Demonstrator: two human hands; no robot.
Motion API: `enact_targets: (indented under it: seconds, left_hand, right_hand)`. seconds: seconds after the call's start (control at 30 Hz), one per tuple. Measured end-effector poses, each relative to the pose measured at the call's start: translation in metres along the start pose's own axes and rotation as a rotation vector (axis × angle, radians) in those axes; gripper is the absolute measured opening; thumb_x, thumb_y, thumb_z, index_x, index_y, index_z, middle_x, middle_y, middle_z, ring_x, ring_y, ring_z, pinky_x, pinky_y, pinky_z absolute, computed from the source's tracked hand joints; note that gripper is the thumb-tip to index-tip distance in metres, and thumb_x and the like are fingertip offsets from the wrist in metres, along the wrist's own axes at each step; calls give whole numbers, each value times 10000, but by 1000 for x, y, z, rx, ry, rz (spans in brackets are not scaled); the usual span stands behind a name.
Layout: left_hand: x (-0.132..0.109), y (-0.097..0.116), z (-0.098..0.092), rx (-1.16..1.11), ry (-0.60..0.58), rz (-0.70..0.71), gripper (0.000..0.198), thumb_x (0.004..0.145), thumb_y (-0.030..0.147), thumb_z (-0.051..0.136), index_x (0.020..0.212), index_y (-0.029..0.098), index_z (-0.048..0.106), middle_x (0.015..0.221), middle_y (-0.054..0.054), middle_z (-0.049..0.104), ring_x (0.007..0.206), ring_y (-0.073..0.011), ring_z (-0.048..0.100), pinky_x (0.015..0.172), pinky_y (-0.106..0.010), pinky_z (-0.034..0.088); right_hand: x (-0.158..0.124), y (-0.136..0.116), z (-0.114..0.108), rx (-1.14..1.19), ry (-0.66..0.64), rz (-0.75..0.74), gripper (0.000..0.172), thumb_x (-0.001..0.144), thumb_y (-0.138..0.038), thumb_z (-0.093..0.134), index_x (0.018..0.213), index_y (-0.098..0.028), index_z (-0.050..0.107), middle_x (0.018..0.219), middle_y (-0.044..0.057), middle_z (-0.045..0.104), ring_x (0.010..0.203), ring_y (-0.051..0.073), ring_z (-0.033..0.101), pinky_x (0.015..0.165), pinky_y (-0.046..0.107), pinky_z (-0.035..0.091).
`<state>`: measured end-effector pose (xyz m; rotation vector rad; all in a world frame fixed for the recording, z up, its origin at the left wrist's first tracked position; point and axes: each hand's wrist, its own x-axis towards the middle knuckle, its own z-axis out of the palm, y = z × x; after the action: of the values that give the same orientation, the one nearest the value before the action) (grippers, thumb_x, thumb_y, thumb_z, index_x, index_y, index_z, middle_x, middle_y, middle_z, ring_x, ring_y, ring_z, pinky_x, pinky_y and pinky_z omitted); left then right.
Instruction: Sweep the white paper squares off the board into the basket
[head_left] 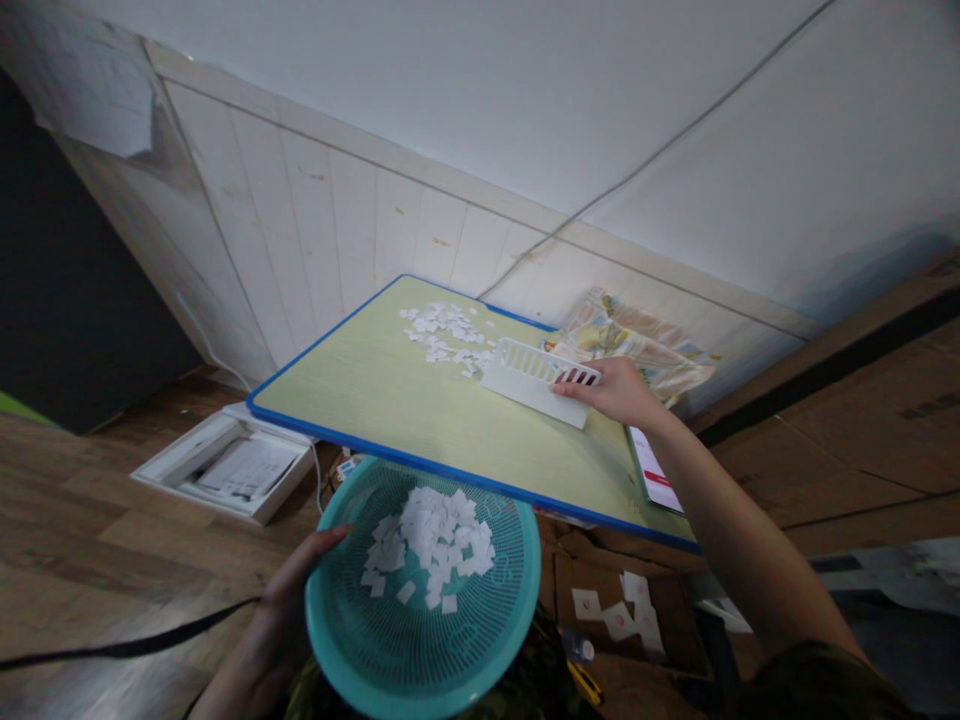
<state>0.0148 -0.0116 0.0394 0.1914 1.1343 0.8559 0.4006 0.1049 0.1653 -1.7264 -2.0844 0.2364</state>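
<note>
My left hand grips the left rim of a teal plastic colander, which is tucked against the table's front edge. Many small white paper squares lie inside it. My right hand is closed on a white slotted plastic tray, tilted on the table top. Its left end touches or nearly touches more white paper pieces scattered on the far part of the table.
A patterned plastic bag rests at the table's back right, with a phone near the right edge. On the floor stand an open white box at left and a cardboard box with white cards below right. A wall backs the table.
</note>
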Motion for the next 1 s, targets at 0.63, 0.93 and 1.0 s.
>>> enact_targets:
  seconds: [0.63, 0.93, 1.0]
  left_hand:
    - [-5, 5, 6, 46, 51, -5, 284, 785, 210, 649, 1043, 99, 695, 665, -84, 784, 618, -298, 739, 576, -385, 601]
    - [0, 3, 3, 15, 13, -12, 365, 777, 218, 653, 1107, 65, 680, 718, -119, 792, 700, -333, 746, 618, -408, 605]
    - [1, 2, 2, 15, 1, 8, 361, 770, 213, 661, 1098, 66, 686, 714, -118, 792, 688, -332, 746, 625, -411, 608]
  right_hand:
    - [-3, -5, -21, -36, -71, -13, 421, 722, -584, 671, 859, -195, 755, 718, 25, 721, 613, 179, 631, 524, 263, 400]
    - [0, -5, -23, -134, -68, -52, 397, 766, -579, 630, 862, -214, 754, 712, 22, 719, 626, 181, 635, 543, 267, 389]
    - [0, -5, -25, -165, -56, -57, 388, 774, -567, 625, 859, -211, 754, 695, 26, 713, 620, 184, 630, 540, 268, 381]
